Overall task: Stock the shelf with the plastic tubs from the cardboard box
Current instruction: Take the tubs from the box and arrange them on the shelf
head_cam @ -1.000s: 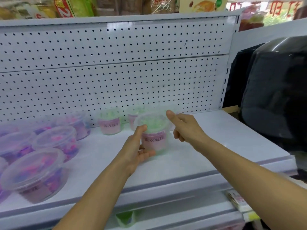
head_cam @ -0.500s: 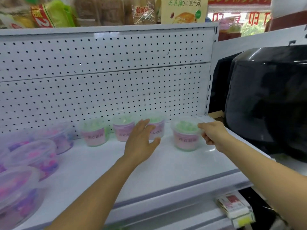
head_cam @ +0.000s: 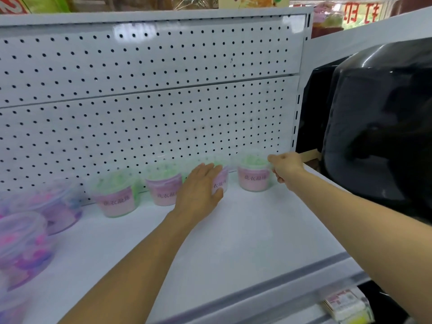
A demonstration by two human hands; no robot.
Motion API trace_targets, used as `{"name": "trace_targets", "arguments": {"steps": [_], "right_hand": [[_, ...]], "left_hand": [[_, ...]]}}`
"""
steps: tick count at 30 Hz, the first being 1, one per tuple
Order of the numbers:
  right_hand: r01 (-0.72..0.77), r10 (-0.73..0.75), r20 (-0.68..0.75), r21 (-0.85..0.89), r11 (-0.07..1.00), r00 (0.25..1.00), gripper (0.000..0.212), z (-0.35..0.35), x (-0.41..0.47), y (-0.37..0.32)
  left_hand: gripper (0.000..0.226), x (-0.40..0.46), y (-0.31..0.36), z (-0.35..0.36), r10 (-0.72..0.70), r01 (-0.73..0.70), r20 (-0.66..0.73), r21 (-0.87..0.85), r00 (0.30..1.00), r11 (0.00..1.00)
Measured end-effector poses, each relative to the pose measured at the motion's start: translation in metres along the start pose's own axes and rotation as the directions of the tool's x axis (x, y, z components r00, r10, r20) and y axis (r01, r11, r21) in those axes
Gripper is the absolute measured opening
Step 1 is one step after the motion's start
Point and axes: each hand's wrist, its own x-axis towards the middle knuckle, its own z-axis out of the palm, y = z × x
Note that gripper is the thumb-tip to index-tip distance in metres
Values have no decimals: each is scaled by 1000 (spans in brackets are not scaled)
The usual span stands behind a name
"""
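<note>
Four clear tubs, green beads inside, pink labels, in a row along the pegboard. Right hand curled on the rim of the end tub, grasping it at the back of the shelf. Left hand flat, fingers loose, against the third tub. Shelf edge just right of the right hand; open shelf nearer than both hands.
</note>
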Motion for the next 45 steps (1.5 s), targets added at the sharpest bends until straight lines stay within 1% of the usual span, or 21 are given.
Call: {"name": "trace_targets", "arguments": {"steps": [7, 9, 11, 13, 15, 17, 18, 21, 24, 26, 27, 31, 34, 36, 38, 41, 43, 45], "right_hand": [[27, -27, -28, -9, 1000, 999, 20, 13, 14, -4], [18, -18, -20, -7, 1000, 1000, 26, 11, 11, -4], [28, -27, 11, -73, 997, 1000, 34, 6, 1, -2], [110, -101, 54, -200, 974, 993, 37, -4, -13, 3], [234, -214, 95, -334, 913, 972, 43, -18, -35, 9], [346, -328, 122, -454, 821, 937, 52, -36, -63, 16], [401, -393, 127, -499, 768, 911, 53, -45, -78, 20], [526, -566, 136, -590, 613, 813, 51, -73, -125, 35], [612, -700, 144, -626, 484, 700, 51, -101, -171, 58], [652, -751, 154, -625, 429, 642, 52, -123, -201, 79], [665, -761, 171, -627, 406, 626, 52, -136, -214, 90], [688, -753, 262, -649, 326, 604, 49, -189, -264, 141], [684, -715, 291, -642, 346, 636, 49, -224, -300, 183], [667, -651, 332, -647, 369, 683, 50, -245, -318, 217], [632, -555, 371, -659, 408, 745, 51, -265, -329, 253], [544, -401, 376, -672, 503, 836, 49, -286, -340, 308], [484, -318, 365, -675, 557, 875, 47, -296, -344, 341], [429, -240, 358, -696, 575, 902, 47, -304, -347, 372]], "left_hand": [[63, 5, -6, 5, 6, -6, -14, 6, 1000, 1000], [65, 5, -5, 5, 8, -8, -7, 27, 1000, 1000], [68, 4, -4, 4, 5, -5, 5, 51, 1000, 999], [70, -2, 1, -1, -4, 4, -13, 50, 1000, 999], [70, -15, 11, -7, -8, 9, -53, 27, 999, 1000], [69, -35, 27, -13, -3, 3, -81, -2, 997, 1000], [68, -47, 37, -15, -1, -1, -96, -18, 995, 1000], [61, -89, 72, -18, 22, -28, -188, -29, 982, 999], [57, -135, 113, -8, 65, -68, -246, -5, 967, 998], [56, -168, 141, -1, 89, -95, -243, -14, 966, 995], [57, -184, 154, 2, 92, -98, -234, -18, 968, 995], [62, -245, 205, 15, 63, -69, -180, -29, 982, 997], [63, -289, 236, 32, 44, -48, -107, -33, 993, 998], [64, -316, 250, 50, 3, -4, -20, -52, 1000, 999], [65, -342, 262, 71, -47, 55, 78, -99, 996, 994], [63, -373, 276, 104, -102, 147, 254, -164, 962, 975], [62, -388, 281, 130, -138, 219, 348, -205, 927, 954], [60, -402, 282, 158, -152, 259, 414, -216, 898, 941]]}}
